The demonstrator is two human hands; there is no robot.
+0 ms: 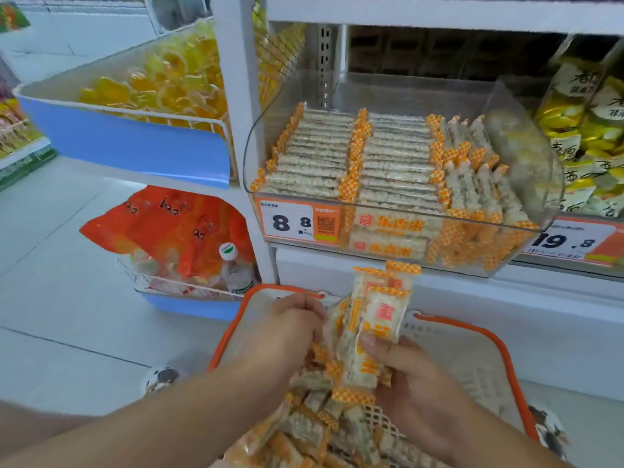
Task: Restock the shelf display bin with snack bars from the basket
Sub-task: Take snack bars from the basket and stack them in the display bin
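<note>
A clear plastic display bin (526, 244) sits on the shelf, holding rows of orange-and-white wrapped snack bars (320, 153). Below it stands a white basket with an orange rim (499, 346), with several loose snack bars (314, 430) in it. My right hand (415, 383) grips an upright bundle of snack bars (374, 325) above the basket. My left hand (287, 329) has curled fingers at the left side of that bundle, touching bars there.
To the right on the shelf is a bin of yellow and white packets (587, 136). At left a blue-fronted wire basket (135, 140) holds yellow snacks, and a lower one (189, 305) holds orange bags. Price tags (290, 222) hang on the shelf edge.
</note>
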